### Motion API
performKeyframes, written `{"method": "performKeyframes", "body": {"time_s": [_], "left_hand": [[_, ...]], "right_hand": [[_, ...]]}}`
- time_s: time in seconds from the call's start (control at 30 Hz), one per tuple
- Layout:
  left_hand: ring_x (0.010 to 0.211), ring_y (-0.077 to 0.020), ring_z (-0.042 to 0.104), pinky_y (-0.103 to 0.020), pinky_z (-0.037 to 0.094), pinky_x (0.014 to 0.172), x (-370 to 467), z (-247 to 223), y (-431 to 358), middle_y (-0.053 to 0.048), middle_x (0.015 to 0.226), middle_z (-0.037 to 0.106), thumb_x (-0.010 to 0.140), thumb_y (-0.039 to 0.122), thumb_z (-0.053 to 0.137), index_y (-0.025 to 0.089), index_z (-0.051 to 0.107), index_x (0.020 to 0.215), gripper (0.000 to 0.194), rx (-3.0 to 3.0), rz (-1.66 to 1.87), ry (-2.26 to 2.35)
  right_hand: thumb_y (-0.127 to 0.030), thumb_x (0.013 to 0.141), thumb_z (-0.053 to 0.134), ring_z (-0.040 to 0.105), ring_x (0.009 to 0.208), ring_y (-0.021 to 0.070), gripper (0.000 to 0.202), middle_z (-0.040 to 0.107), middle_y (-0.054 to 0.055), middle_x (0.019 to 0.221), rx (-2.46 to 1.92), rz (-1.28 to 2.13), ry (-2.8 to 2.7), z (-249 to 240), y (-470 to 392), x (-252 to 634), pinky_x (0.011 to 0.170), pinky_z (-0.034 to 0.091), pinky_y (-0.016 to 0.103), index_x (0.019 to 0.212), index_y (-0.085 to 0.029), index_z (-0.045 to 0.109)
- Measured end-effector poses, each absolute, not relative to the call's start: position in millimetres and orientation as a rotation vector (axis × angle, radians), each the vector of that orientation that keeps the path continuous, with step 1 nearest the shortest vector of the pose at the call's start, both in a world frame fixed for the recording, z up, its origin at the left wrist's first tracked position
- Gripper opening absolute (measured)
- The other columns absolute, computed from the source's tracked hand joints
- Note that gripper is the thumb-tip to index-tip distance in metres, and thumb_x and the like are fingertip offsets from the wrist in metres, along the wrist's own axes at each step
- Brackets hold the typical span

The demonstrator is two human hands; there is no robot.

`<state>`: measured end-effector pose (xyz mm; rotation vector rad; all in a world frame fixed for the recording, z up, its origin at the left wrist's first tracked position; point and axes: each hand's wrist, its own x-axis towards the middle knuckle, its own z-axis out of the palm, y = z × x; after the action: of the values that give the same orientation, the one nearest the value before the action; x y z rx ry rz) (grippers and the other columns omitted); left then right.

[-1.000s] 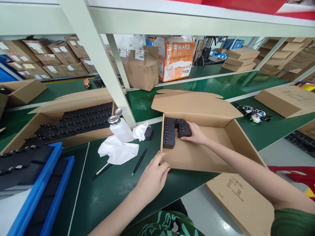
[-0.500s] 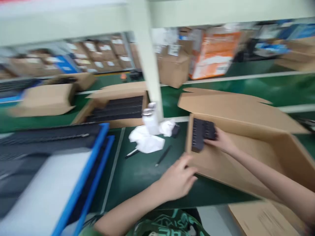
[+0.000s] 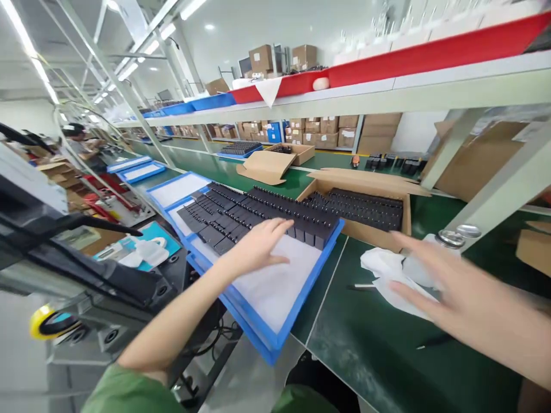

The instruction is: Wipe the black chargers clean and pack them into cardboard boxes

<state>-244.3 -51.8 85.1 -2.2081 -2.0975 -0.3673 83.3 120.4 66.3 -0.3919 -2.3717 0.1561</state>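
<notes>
My left hand [image 3: 262,246], fingers stretched, is over the blue tray [image 3: 297,321], just at the near edge of the rows of black blocks [image 3: 253,212]. Whether its fingertips touch a block I cannot tell. The blocks carry small shiny pins along their edges, and white lining shows at the tray's near end. My right hand [image 3: 447,281] is in the air above the green bench, thumb and fingers apart, smeared a little by motion and holding nothing. Beneath and beside it are a crumpled white tissue [image 3: 383,261] and a dispenser bottle with a metal top [image 3: 451,238].
A cardboard box [image 3: 353,226] of black blocks stands behind the tray. A pen [image 3: 361,286] and a dark slim tool [image 3: 434,341] lie on the bench. Black machinery [image 3: 146,292] is at the left. A shelf post [image 3: 499,172] rises at the right.
The view has swung left to the blue tray. My right hand has left the black blocks it held at the open carton; my left hand has moved from the bench to over the tray.
</notes>
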Motion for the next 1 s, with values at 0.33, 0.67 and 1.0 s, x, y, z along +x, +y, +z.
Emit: {"method": "performKeyframes", "body": {"time_s": [0.33,0.67,1.0], "left_hand": [[0.131,-0.0341,0.048,-0.062,0.033,0.111,-310.5,32.5,44.1,-0.016,0.144,0.049,0.088,0.047,0.065,0.017,0.048,0.139,0.061,-2.16,-0.039,-1.941],[0.101,-0.0248,0.057,-0.04,0.047,0.085,-323.9,35.9,52.2,-0.01,0.109,0.06,0.082,0.07,0.058,0.015,0.057,0.118,0.065,-2.166,0.012,-1.701],[0.093,-0.0338,0.061,-0.038,0.048,0.072,-303.2,81.5,33.0,-0.018,0.101,0.06,0.08,0.065,0.063,0.01,0.057,0.112,0.064,-2.076,-0.036,-1.665]], "right_hand": [[-0.052,0.079,0.073,0.048,0.119,0.0384,0.07,0.053,0.019,0.127,-1.066,0.082,-2.466,16.7,99.1,-120.8,0.095,0.044,0.051,0.133,-0.012,0.053],[-0.053,0.073,0.079,0.051,0.103,0.0313,0.056,0.059,0.012,0.111,-1.028,-0.005,-2.397,14.9,100.5,-128.8,0.079,0.044,0.043,0.111,-0.017,0.06],[-0.054,0.079,0.075,0.046,0.113,0.0283,0.06,0.054,0.012,0.125,-0.885,0.004,-2.395,55.9,85.0,-100.0,0.087,0.04,0.041,0.122,-0.017,0.054]]}}
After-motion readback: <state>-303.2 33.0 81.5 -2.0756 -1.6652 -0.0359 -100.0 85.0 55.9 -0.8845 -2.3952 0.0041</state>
